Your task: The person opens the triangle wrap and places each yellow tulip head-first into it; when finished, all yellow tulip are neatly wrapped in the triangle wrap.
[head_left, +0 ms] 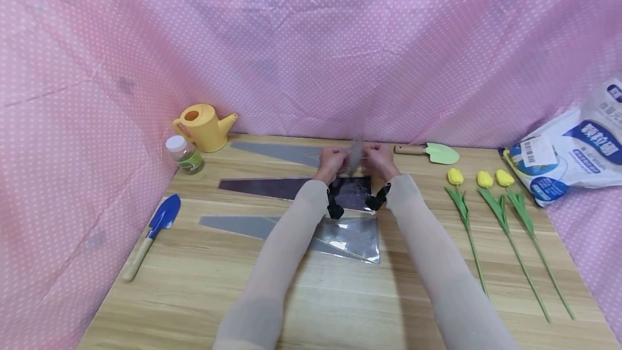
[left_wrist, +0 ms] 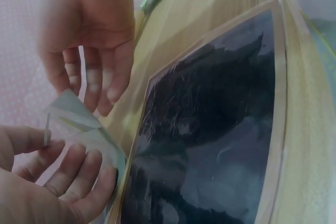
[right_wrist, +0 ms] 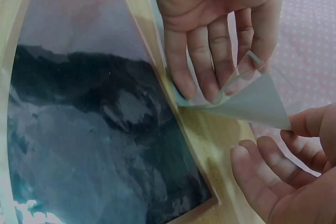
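While the white-capped jar (head_left: 186,155) is standing beside the yellow watering can (head_left: 209,131), contents unclear, a printed white bag (head_left: 573,147) is lying far right. Wood-grain bench (head_left: 340,307) is backing onto pink dotted cloth (head_left: 340,58). Left hand (head_left: 332,163) and right hand (head_left: 380,161) are both pinching the tapered grey sleeve (head_left: 282,153) at the bench's far edge; its translucent wide end is creasing upward.

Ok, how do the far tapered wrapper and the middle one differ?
The far wrapper is pale grey; the middle wrapper is dark. The far wrapper's wide end is lifted, pinched by the left hand and right hand; the middle wrapper lies flat on the table. Both taper leftward.
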The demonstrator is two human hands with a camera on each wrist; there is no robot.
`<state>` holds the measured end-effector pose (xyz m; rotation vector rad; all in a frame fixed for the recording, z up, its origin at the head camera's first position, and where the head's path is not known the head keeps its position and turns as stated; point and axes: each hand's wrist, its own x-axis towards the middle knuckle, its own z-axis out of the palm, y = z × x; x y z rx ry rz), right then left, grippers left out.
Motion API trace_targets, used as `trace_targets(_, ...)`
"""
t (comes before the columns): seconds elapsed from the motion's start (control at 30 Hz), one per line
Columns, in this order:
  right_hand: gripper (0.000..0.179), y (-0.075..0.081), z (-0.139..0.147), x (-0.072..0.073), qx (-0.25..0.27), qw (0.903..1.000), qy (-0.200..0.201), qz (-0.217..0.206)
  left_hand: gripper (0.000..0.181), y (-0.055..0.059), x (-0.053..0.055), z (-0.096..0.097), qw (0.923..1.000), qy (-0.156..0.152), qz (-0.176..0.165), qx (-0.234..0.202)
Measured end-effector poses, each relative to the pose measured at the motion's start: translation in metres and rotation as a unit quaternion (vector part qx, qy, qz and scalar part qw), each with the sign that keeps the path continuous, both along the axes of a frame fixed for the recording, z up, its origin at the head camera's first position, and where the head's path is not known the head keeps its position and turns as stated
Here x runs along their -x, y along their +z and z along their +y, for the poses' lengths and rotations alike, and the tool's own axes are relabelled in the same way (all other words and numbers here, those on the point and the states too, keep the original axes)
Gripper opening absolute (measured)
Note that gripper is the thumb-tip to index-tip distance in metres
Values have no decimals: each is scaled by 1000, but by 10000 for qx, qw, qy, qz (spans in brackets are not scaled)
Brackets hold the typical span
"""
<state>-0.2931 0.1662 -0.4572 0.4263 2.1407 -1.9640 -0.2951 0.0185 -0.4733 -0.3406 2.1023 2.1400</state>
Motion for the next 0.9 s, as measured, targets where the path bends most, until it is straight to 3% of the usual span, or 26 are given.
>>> trace_targets(0.27,12,-15,8,3,-509,9984,-77,223,12,-2,0,-4,9996,-67,-198,170)
trace_targets(0.43,24,-18,14,4,-784,9967,-21,203,8,-4,4,-4,9980,-98,-348,515)
trace_targets(0.6,19,-24,19,8,-1090,9939,-51,162,9,-4,5,-3,9966,-41,-445,695)
trace_targets(0.9,21,-27,25,9,-2120,9771,40,152,13,-5,6,-4,9951,-130,-520,826)
